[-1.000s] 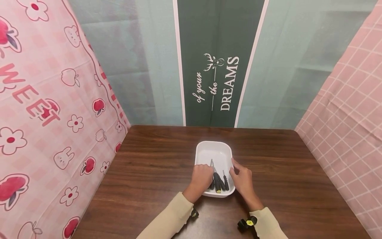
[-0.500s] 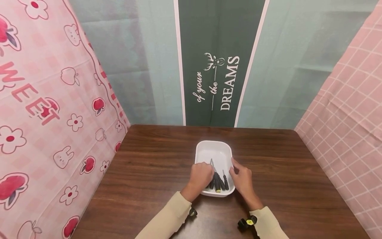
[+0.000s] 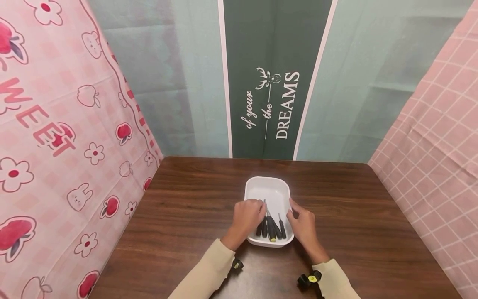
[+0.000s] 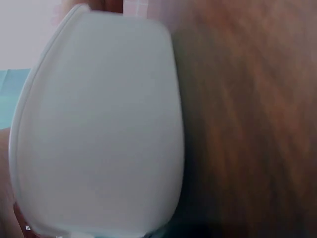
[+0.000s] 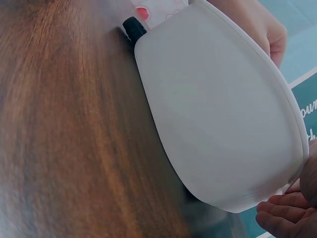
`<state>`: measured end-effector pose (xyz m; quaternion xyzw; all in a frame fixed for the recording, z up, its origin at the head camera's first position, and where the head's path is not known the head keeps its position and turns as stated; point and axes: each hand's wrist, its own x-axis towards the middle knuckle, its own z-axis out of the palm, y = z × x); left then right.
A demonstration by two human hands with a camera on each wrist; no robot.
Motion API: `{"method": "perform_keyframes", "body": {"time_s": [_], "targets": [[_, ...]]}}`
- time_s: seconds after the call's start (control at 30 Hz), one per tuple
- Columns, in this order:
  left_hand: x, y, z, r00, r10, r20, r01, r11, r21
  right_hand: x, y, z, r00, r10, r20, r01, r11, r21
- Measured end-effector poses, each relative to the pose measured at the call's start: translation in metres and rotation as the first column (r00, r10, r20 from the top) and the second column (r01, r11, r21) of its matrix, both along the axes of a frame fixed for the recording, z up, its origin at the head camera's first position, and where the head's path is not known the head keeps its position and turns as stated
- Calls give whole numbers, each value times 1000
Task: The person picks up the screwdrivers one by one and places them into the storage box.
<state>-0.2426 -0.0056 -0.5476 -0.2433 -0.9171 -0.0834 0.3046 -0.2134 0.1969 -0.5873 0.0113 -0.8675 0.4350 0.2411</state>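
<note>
A white tray [image 3: 268, 189] stands on the wooden table, with several black-handled screwdrivers [image 3: 271, 228] lying side by side in its near half. My right hand [image 3: 303, 222] grips the tray's right rim; in the right wrist view its fingers [image 5: 282, 213] lie by the outside of the wall. Over the left rim is my left hand [image 3: 247, 214], fingers bent and thumb near the leftmost screwdrivers, whose shafts it partly hides. I cannot tell whether it holds anything. In the left wrist view the tray's outer wall [image 4: 104, 124] fills much of the picture and hides the screwdrivers.
Dark brown table [image 3: 194, 191] surrounds the tray. A printed pink cloth [image 3: 104, 166] hangs at the left, a green curtain [image 3: 276, 41] at the back and a pink checked cloth [image 3: 429, 145] at the right. Black wrist cameras [image 3: 309, 279] sit on both sleeves.
My left hand has shifted left and slightly away from me, off the screwdrivers toward the left rim, uncovering more black handles. My right hand and the tray have stayed put.
</note>
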Motion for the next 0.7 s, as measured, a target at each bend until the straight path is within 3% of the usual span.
{"method": "perform_keyframes", "body": {"time_s": [0.4,0.7], "targets": [[-11,-23,9,994,75,83,-80,995,63,0,-1,0,1000,-3,8,3,1000,-2],[-16,-42,5,988,125,88,-134,985,113,-1,-1,-1,1000,-11,-3,11,1000,3]]}}
